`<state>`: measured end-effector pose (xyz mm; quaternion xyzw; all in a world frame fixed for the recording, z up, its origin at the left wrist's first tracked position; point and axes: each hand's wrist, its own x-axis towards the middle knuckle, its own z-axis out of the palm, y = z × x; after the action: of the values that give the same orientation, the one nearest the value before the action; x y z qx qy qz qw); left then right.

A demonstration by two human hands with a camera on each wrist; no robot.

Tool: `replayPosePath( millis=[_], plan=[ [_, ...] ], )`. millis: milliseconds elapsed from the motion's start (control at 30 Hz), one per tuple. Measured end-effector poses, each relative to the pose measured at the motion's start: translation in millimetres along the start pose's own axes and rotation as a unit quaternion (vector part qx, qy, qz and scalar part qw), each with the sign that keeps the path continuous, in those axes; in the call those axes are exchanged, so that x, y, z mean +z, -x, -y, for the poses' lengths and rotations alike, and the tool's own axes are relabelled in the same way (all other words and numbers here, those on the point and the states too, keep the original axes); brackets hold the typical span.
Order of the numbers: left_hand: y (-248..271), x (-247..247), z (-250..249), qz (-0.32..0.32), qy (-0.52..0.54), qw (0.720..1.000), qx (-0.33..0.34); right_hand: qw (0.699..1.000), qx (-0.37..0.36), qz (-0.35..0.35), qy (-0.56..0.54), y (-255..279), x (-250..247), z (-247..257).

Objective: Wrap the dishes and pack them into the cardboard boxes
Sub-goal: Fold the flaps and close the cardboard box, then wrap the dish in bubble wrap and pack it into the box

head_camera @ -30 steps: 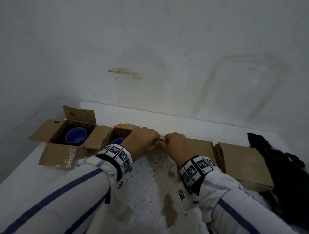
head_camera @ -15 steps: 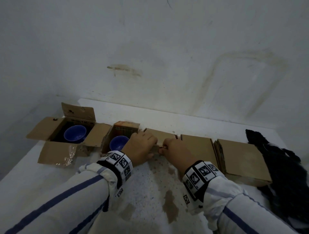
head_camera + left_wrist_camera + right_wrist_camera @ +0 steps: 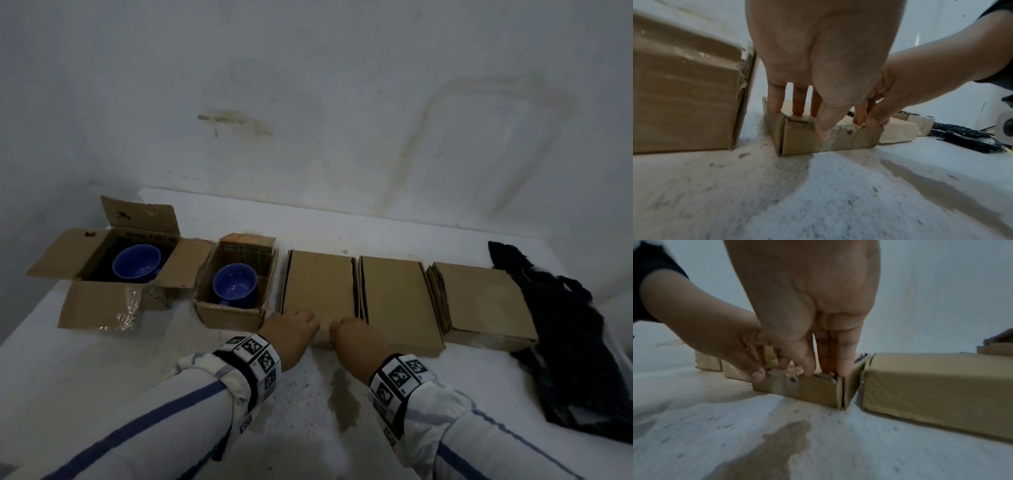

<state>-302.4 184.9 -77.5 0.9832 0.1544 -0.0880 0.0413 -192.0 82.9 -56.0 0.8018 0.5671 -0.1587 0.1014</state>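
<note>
Flap now flat under hands [image 3: 293, 334]

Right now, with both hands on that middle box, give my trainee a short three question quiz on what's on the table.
1. True or false: both hands, left hand and right hand, are at the near edge of the closed box.
2. How many blue cups are in view? A) one B) two C) three
3. Fill in: the black cloth lies at the ____ end of the row of boxes.

Key
1. True; the fingers are on its top edge and the thumbs on its front.
2. B; one in the big open box, one in the small open box.
3. Right.
</note>
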Motion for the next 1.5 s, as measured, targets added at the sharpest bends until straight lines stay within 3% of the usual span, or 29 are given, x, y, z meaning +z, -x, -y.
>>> replayPosePath(
  millis=[167,400,567,933,1000,1067,1167,1367,1500],
  plan=[
    [-7.7,-8.2,-5.9,0.025,0.029,0.999,-0.015,0.997,0.033,-0.002,-0.067,0.2,5.6,-10.3],
    [-57.4,-53.6,-53.1,-0.004,0.174,0.983,-0.061,0.969,0.104,-0.106,-0.196,11.3,-14.8,-67.6],
    [-108.1,-75.3,-106.9,-0.007,0.246,0.969,-0.035,0.936,0.156,-0.193,-0.25,35.7,-24.8,-144.2],
    [-247.4,-80.1,-244.5,-0.064,0.26,0.963,-0.027,0.883,0.265,-0.258,-0.29,77.4,-22.0,-351.1],
    [-257.5,-85.1,-249.2,-0.057,0.259,0.964,-0.023,0.887,0.306,-0.228,-0.261,76.5,-22.9,-373.2],
    [-268.9,-81.8,-260.1,-0.052,0.256,0.965,-0.021,0.898,0.347,-0.136,-0.232,77.0,-13.1,-394.2],
    [-280.1,-78.2,-270.4,-0.051,0.239,0.969,-0.019,0.91,0.35,-0.025,-0.222,75.4,0.2,-411.3],
    [-292.2,-71.4,-277.3,-0.07,0.204,0.976,-0.021,0.936,0.319,-0.026,-0.148,69.3,13.8,-421.9],
    [-299.1,-77.9,-279.2,-0.049,0.234,0.971,-0.01,0.923,0.328,-0.008,-0.201,65.0,-1.4,-433.5]
  ],
)
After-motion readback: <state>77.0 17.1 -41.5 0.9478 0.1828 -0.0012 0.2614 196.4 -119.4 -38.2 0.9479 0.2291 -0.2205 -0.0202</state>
